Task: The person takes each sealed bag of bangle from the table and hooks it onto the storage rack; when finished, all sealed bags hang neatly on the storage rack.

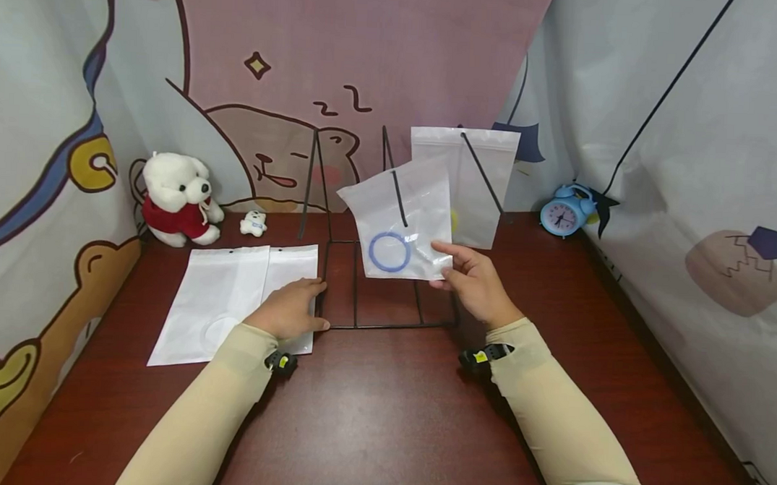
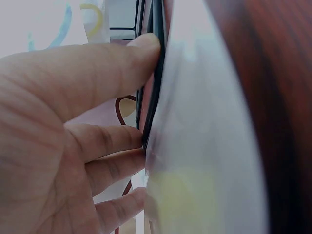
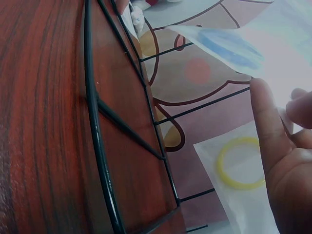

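Observation:
My right hand (image 1: pixel 478 282) pinches the lower right edge of a white zip bag (image 1: pixel 423 200) that shows a blue ring (image 1: pixel 371 251). The bag tilts, and a black prong of the wire rack (image 1: pixel 385 327) comes out through its top and slants down across its front. At the rack's left side, my left hand (image 1: pixel 291 309) rests with thumb and fingers spread. Its fingertips touch the black wire in the left wrist view. A second white bag (image 1: pixel 484 210) hangs from the right prong; its yellow ring (image 3: pixel 220 170) shows in the right wrist view.
Two more white bags (image 1: pixel 220 286) lie overlapping on the table, left of the rack. Behind them sit a white plush bear (image 1: pixel 177 197) in red and a tiny white dog figure (image 1: pixel 253 223). A blue alarm clock (image 1: pixel 562 212) stands at the back right, before the patterned cloth.

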`<state>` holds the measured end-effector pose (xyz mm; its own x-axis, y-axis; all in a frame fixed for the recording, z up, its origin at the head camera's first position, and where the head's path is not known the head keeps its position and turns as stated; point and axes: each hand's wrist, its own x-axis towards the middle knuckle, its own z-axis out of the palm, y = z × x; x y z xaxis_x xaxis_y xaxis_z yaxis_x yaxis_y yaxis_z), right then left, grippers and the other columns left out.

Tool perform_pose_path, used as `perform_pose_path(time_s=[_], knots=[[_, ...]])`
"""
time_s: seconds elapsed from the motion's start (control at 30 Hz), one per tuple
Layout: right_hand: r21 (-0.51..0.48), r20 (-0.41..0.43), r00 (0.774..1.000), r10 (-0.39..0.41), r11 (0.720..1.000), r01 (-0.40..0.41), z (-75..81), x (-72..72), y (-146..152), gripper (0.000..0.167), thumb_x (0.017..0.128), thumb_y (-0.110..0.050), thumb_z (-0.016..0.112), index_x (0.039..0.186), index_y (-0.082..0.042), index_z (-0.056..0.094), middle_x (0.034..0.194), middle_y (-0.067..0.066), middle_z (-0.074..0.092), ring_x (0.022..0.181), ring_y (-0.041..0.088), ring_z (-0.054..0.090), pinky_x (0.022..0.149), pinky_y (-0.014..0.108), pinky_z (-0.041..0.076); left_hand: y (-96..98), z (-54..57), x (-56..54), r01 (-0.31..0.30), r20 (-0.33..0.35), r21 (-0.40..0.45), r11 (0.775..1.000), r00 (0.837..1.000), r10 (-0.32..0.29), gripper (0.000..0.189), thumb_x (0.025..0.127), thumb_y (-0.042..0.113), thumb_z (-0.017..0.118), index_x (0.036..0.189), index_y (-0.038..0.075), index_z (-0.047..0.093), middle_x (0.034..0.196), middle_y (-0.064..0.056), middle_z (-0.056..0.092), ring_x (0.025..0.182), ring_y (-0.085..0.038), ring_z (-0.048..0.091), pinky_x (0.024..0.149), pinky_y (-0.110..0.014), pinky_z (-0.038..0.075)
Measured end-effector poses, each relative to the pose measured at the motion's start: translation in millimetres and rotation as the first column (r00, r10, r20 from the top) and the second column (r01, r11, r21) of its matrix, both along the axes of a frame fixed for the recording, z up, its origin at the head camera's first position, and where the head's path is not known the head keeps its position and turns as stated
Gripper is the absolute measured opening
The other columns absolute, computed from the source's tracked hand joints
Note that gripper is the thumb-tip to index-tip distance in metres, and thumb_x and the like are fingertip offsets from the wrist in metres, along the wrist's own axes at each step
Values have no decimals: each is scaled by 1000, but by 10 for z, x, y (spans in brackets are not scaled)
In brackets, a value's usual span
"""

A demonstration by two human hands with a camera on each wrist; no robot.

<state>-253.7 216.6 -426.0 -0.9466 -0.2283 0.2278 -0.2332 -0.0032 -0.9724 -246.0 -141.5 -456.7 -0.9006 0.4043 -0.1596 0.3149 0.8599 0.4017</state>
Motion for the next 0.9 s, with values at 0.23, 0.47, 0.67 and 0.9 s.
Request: perform_pose_path(time_s=[0.23,0.47,0.67,0.9], knots=[[-84,-11,999,-40,996,39,-44,-24,-4,51,96,21,46,147,14,52,116,10,68,95,15,68,77,27,64,0,-18,-4,4,-5,-7,1000,1000,-4,85,92,37,79,159,-1,42,166,-21,40,155,-43,34,125,-60,30],[-124,-14,998,-53,991,51,-48,-24,-5,51,97,20,45,147,15,50,122,8,69,94,13,68,77,27,64,4,-20,-15,3,-10,-5,1000,1000,-3,86,91,37,79,159,-2,43,166,-21,40,155,-43,35,125,-59,30],[-130,3,1000,-12,991,12,-38,-10,-11,53,99,19,45,152,14,45,151,19,54,97,12,66,77,31,65,-5,-36,-10,0,-9,-5,1000,1000,0,85,92,36,79,159,-2,43,166,-20,40,155,-42,34,126,-58,30],[-81,1,1000,27,996,-27,-29,-2,-10,54,104,13,43,157,6,43,148,30,51,87,18,79,75,32,66,1,-28,-21,8,-7,-2,1000,1000,-8,85,92,36,79,158,-2,43,166,-21,40,155,-42,34,126,-58,30]])
